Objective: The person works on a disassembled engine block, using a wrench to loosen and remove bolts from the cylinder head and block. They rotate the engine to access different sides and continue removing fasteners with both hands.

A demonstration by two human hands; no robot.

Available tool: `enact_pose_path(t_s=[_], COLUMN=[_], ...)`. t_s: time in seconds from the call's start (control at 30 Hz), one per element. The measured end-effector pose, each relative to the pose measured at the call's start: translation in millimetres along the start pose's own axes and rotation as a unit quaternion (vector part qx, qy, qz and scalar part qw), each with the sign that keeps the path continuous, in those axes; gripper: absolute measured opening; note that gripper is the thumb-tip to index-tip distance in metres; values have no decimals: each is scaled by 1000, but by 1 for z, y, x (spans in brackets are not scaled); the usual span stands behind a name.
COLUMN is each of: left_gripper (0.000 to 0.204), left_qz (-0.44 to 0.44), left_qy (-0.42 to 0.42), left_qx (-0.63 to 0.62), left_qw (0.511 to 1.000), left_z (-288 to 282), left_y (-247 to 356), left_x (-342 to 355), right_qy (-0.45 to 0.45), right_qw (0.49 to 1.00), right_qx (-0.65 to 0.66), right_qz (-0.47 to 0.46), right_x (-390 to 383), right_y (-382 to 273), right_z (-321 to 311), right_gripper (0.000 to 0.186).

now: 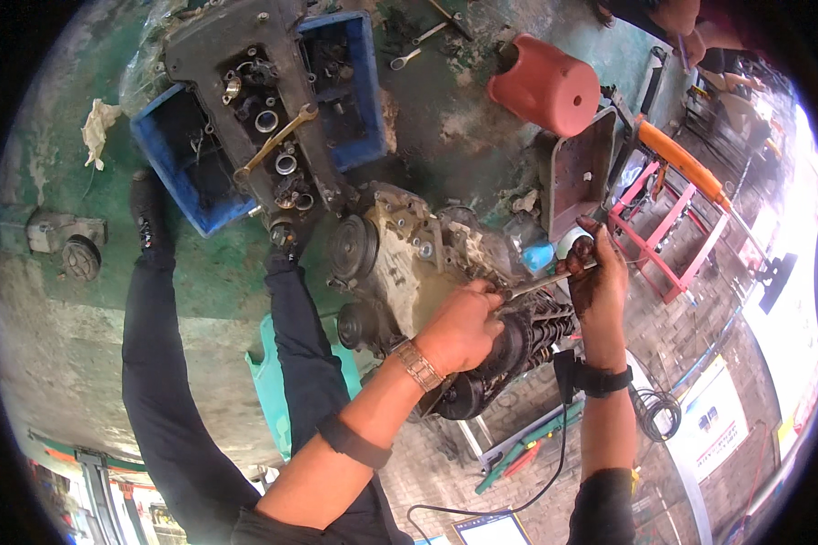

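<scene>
The right forearm [607, 440] enters from the lower edge and stands nearly upright in the view. A black band [602, 380] encircles it below the wrist. The left forearm [304, 481] enters further left and slants up to the right; it carries a dark strap [353, 441] and, at the wrist, a metal-link watch [418, 365].

The left hand [463, 325] is positioned over the engine [413, 295], back of the hand upward. Its fingers are curled tightly at the left end of a slim metal tool [538, 284]; the fingertips are partly hidden. The right hand [602, 282], darkly soiled, is raised with fingers bent around the tool's right end. The tool spans the gap between the hands, inclined slightly upward to the right.

The engine sits directly beneath and left of the left hand, with a round pulley [354, 247] on its left side. A blue object [537, 257] is located just left of the right hand.

Beyond the engine, a brown tray [577, 177] leans near a red stool [554, 86]. At upper left, a dark metal housing [200, 59] lies across a blue bin [370, 82], with a wrench [277, 143] on top. At the upper right edge, another person's hand [693, 44] is visible.
</scene>
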State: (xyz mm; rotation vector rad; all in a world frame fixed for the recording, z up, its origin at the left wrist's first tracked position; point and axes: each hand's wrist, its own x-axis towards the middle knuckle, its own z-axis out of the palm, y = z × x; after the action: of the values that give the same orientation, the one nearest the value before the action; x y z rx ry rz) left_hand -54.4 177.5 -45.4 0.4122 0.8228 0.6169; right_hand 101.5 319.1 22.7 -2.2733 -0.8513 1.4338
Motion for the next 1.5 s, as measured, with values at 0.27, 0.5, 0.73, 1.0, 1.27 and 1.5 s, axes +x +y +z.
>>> enact_pose_path(t_s=[0.27,0.5,0.73,1.0,1.27,1.5], left_gripper=[47,54,52,45,45,45], left_qz=[57,47,57,98,88,66], left_qy=[69,76,72,85,71,73], left_qx=[66,70,66,46,25,53], left_qw=[994,994,994,990,993,994], left_z=[7,9,6,9,9,10], left_y=[-3,-2,0,-4,-6,-7], left_x=[-4,-8,-10,-9,-8,-8], right_qy=[-11,-140,-108,-103,-40,52], right_qw=[963,914,964,988,984,968], right_qx=[-264,-372,-240,-118,165,241], right_qz=[-46,-80,-28,-9,59,49], right_x=[-15,-6,-1,0,10,12], right_y=[-20,-31,-29,-28,-24,-22], right_z=[10,15,24,15,8,18], right_gripper=[50,39,23,20,29,38])
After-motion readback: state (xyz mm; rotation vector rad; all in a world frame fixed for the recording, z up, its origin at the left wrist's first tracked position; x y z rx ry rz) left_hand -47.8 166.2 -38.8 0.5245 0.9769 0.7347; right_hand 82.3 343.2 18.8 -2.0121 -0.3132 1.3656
